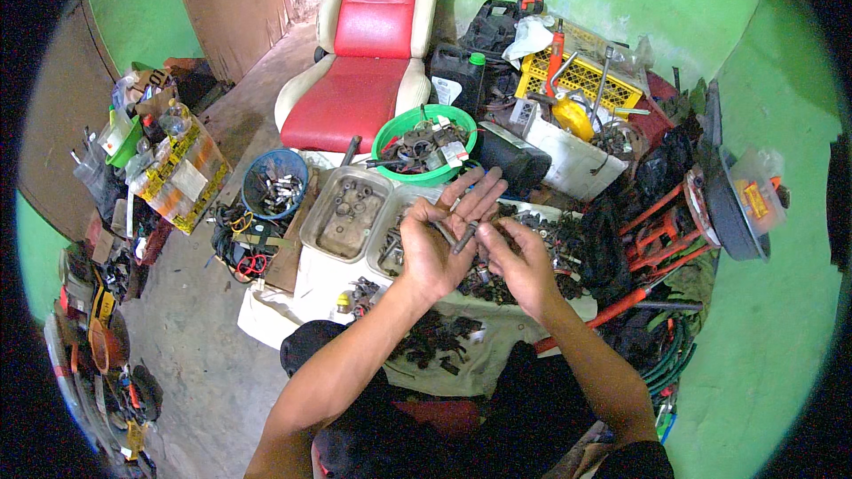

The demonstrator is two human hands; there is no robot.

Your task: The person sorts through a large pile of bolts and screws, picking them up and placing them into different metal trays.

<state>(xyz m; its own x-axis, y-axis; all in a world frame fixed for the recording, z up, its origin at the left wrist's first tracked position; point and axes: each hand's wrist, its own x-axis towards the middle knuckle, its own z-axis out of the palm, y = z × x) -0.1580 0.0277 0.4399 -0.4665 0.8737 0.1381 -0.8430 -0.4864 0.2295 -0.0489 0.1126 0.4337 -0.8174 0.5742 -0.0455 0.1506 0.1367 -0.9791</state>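
My left hand [435, 244] is turned palm up, fingers stretched out, with dark metal bolts [462, 241] lying on it. My right hand [515, 257] pinches at one of these bolts with thumb and fingertips. Beneath both hands, a mass of small dark metal parts [559, 248] covers the work surface, partly hidden by my hands. Left of them sit a clear tray [390, 253] and a steel-coloured tray [346, 204] with several round fittings inside. Just behind my hands stands a green basin [386, 124] full of metal pieces.
A blue basin [253, 191], a red-and-cream seat [373, 18], black jerrycans [457, 80], a yellow crate [532, 80], a white box [577, 168] and an orange metal frame [652, 226] surround the surface. Piled clutter [169, 160] lines the left side; a green wall [754, 319] bounds the right.
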